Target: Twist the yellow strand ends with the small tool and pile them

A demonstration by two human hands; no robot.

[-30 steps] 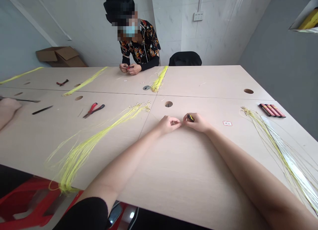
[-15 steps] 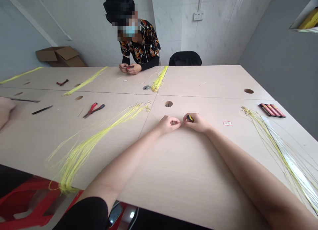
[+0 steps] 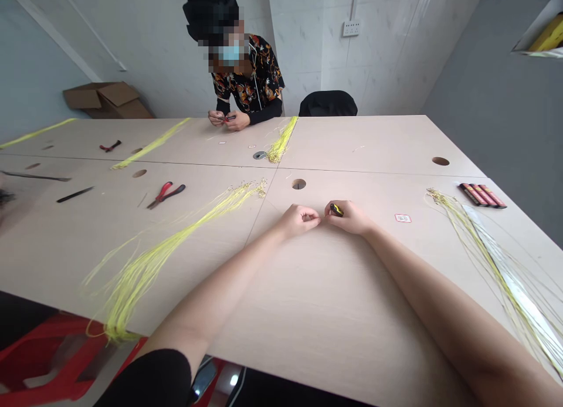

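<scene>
My left hand [image 3: 300, 220] hovers over the table's middle with thumb and forefinger pinched. Whatever lies between those fingertips is too fine to make out. Close by on its right, my right hand [image 3: 347, 217] is curled around a small black-and-yellow stick-like thing [image 3: 336, 210], whose far end is hidden in the fingers. The fingertips of both hands nearly meet. To the left lies a long bundle of yellow cords [image 3: 176, 234] with small metal-looking ends. Another yellow cord bundle [image 3: 479, 243] stretches along the table's right side.
Red-and-black pliers [image 3: 165, 196] and a black pointed tool [image 3: 74, 194] lie on the left. Several red-and-black cylinders [image 3: 482, 195] sit at right, near a small label [image 3: 403, 218]. A round hole [image 3: 299, 184] opens beyond my hands. Opposite, a co-worker [image 3: 250, 78] holds a small red-and-black tool.
My hands hold almost the same pose, with only a slight shift of the fingers. The co-worker's hands have moved a little, and another person's hand at the far left has drawn back.
</scene>
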